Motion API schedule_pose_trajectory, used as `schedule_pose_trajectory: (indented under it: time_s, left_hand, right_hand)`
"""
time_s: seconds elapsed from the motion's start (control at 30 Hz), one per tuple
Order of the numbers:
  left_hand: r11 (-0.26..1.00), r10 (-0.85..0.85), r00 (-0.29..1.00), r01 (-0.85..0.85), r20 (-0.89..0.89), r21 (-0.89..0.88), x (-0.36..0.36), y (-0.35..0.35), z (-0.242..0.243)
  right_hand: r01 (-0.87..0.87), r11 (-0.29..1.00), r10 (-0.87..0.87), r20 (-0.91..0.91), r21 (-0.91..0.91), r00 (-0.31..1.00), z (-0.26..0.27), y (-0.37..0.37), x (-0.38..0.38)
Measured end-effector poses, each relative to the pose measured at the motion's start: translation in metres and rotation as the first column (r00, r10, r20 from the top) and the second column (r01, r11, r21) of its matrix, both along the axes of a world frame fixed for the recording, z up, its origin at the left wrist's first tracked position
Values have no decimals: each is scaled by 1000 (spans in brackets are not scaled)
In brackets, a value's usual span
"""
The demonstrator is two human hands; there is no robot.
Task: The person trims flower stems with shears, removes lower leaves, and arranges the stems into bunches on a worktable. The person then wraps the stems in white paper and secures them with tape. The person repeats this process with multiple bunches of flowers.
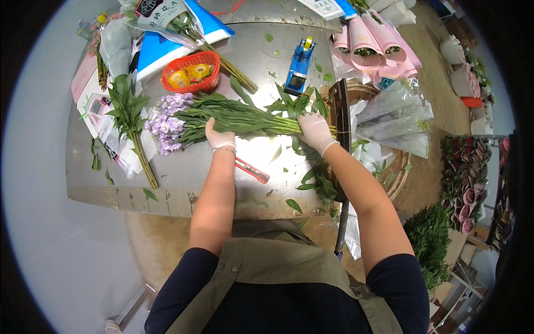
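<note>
A bunch of lilac stock flowers (233,115) lies across the metal table, blooms to the left, bare stems to the right. Around the lower stems closes my right hand (316,129), in a thin whitish glove, beside the long cutter blade (340,137) at the table's right edge. My left hand (219,135), gloved too, rests against the leafy part nearer the blooms, thumb up; its fingers are partly hidden, so its grip is unclear. A red utility knife (252,170) lies just right of my left wrist. Cut leaves (323,181) are heaped by the blade.
A red plastic basket (191,89) with yellow tape rolls and a blue tape dispenser (299,67) stand behind the bunch. Leafy stems (135,125) lie at the left. Pink-wrapped bouquets (367,46) and clear-wrapped ones (396,115) are beyond the blade, at the right.
</note>
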State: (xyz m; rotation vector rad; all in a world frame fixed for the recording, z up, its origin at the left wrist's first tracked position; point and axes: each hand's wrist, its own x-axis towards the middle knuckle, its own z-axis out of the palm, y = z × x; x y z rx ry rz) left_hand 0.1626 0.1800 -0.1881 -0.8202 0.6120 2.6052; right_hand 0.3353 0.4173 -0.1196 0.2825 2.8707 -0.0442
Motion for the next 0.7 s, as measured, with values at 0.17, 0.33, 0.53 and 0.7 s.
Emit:
schedule_pose_trajectory:
  time_s: [0.17, 0.33, 0.53, 0.7]
  left_hand:
    - [977, -130, 988, 142, -84, 161, 1, -21, 24]
    - [662, -746, 664, 737, -36, -136, 35, -92, 115]
    - [-340, -918, -324, 341, 230, -876, 83, -152, 318]
    - [31, -859, -394, -676, 326, -736, 106, -80, 399]
  right_hand:
    - [26, 988, -48, -148, -149, 988, 31, 3, 3]
    - [-12, 992, -37, -382, -125, 923, 97, -13, 28]
    - [-77, 989, 136, -570, 125, 810, 160, -53, 63]
    - [-251, 967, 217, -630, 35, 746, 190, -123, 57]
